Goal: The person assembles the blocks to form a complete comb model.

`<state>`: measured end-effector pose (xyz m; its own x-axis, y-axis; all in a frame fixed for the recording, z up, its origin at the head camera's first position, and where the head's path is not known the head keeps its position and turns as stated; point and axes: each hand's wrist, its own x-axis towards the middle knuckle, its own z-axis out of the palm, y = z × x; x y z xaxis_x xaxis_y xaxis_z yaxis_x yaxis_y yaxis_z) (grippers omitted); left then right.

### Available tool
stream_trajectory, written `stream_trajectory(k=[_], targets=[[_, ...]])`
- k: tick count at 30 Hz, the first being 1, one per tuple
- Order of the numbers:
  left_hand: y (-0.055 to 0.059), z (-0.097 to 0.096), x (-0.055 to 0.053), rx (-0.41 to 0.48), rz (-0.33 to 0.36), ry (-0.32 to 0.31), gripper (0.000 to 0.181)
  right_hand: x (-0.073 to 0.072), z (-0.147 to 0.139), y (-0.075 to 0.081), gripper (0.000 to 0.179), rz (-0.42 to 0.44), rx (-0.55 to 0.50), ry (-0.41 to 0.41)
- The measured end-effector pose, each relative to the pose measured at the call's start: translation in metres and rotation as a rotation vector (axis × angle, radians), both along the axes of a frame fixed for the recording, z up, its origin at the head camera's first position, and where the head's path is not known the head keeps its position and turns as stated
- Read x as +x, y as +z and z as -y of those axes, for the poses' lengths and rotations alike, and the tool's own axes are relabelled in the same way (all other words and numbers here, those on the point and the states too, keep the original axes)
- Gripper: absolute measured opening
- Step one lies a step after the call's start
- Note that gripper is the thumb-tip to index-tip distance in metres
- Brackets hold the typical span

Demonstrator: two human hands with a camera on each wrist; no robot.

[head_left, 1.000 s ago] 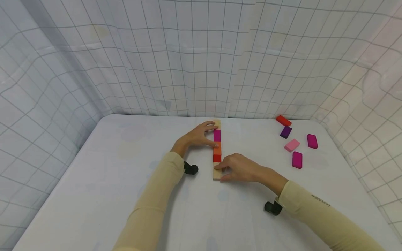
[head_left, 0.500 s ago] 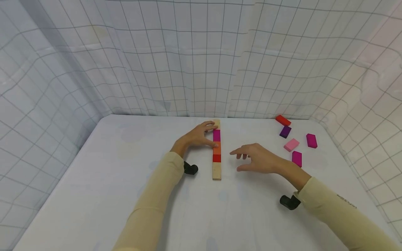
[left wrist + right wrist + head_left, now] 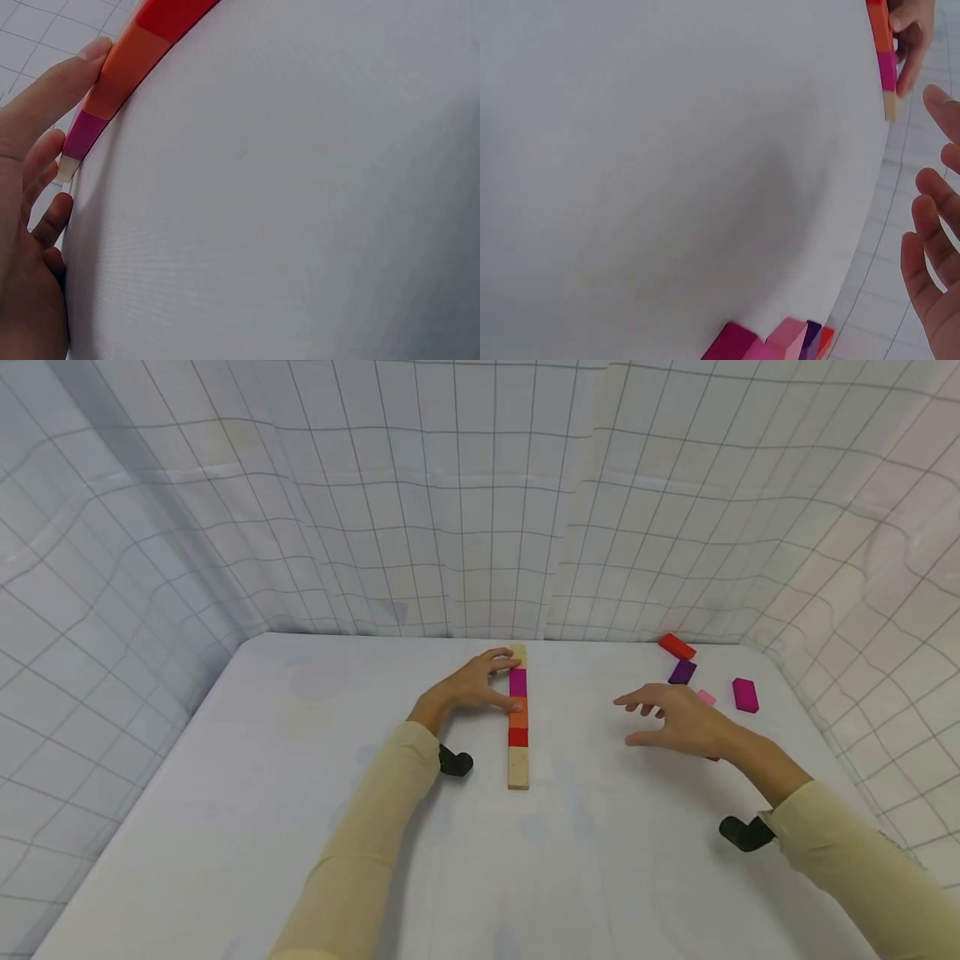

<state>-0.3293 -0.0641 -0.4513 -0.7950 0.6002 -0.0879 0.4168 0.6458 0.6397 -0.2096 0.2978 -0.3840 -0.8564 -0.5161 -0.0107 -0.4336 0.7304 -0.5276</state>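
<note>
A straight row of blocks runs away from me in the head view: a near plain wood block (image 3: pixel 518 768), a red block (image 3: pixel 518 738), an orange block (image 3: pixel 518 718), a magenta block (image 3: pixel 518 683) and a far plain wood block (image 3: pixel 519 652). My left hand (image 3: pixel 468 683) rests at the row's left side, its thumb on the orange block (image 3: pixel 127 71) and its fingertips by the far wood block. To the right, my right hand (image 3: pixel 686 722) hovers over the table with spread fingers, holding nothing. It covers most of one magenta block and part of a pink block (image 3: pixel 705 697).
Loose at the right lie a red block (image 3: pixel 677 647), a dark purple block (image 3: pixel 682 672) and another magenta block (image 3: pixel 746 695). White grid-patterned curtains (image 3: pixel 495 527) enclose the white table (image 3: pixel 300 827) at the back and sides.
My right hand has let go of the near wood block and moved right, over the loose blocks. The left hand and the row have stayed put.
</note>
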Motion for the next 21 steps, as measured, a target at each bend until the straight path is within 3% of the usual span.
stream_trajectory(k=[4, 15, 21], targets=[[0.000, 0.000, 0.000, 0.011, -0.003, 0.000, 0.094, -0.001, -0.026, 0.002, 0.059, -0.020, 0.018, -0.054], [-0.001, -0.001, 0.000, 0.012, -0.007, -0.004, 0.095, 0.003, -0.092, -0.010, 0.063, 0.043, 0.051, -0.186], [-0.002, -0.001, 0.000, 0.013, -0.012, -0.002, 0.094, 0.005, -0.112, -0.020, 0.068, 0.149, 0.048, -0.228]])
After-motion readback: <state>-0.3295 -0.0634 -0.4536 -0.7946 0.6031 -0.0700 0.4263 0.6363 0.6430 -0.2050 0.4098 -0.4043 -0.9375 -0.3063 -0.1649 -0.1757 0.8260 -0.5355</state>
